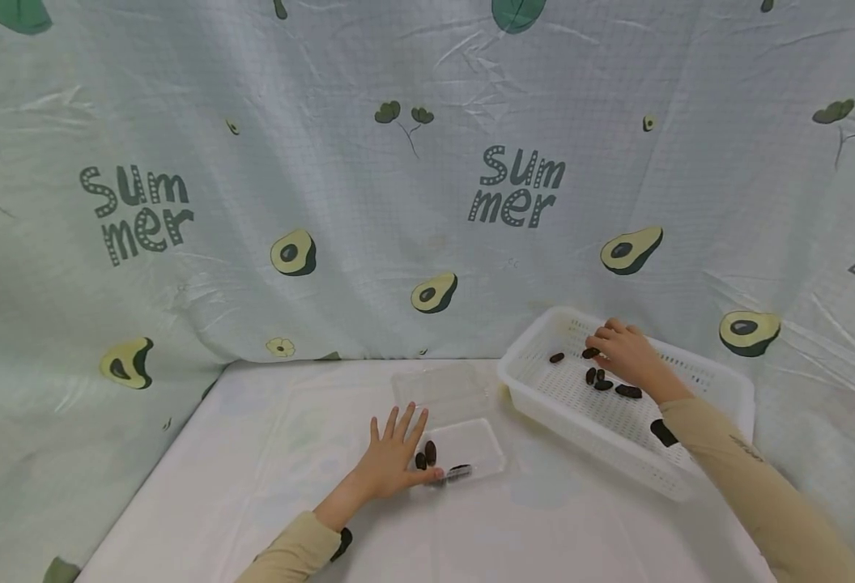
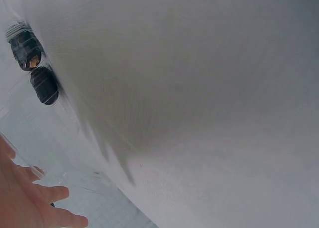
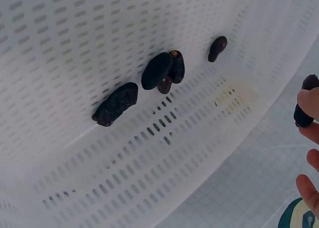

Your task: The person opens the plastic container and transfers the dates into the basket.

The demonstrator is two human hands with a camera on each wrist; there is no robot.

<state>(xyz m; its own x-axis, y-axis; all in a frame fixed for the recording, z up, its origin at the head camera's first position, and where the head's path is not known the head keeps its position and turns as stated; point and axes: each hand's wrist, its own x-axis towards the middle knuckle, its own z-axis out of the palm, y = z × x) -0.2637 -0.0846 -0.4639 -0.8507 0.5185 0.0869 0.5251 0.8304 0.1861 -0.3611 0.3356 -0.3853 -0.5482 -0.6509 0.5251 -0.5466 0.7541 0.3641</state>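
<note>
My right hand [image 1: 627,356] pinches a dark brown date [image 3: 301,115] between thumb and finger, above the far side of a white perforated basket [image 1: 580,431]. More dates [image 3: 115,104] lie on the basket floor, several of them close together and one small date [image 1: 557,357] apart at the left. My left hand [image 1: 389,463] has its fingers spread at the left side of a clear plastic box [image 1: 499,444], its thumb over the near edge. Inside the box are a few dates [image 1: 431,453], lying toward its left and near sides. In the left wrist view, two dates [image 2: 45,86] show through the clear wall.
The box's clear lid [image 1: 442,390] lies folded back behind it on the white-covered table [image 1: 282,453]. Behind the table hangs a pale curtain [image 1: 355,202] printed with avocados. The basket stands at the right, close to the curtain.
</note>
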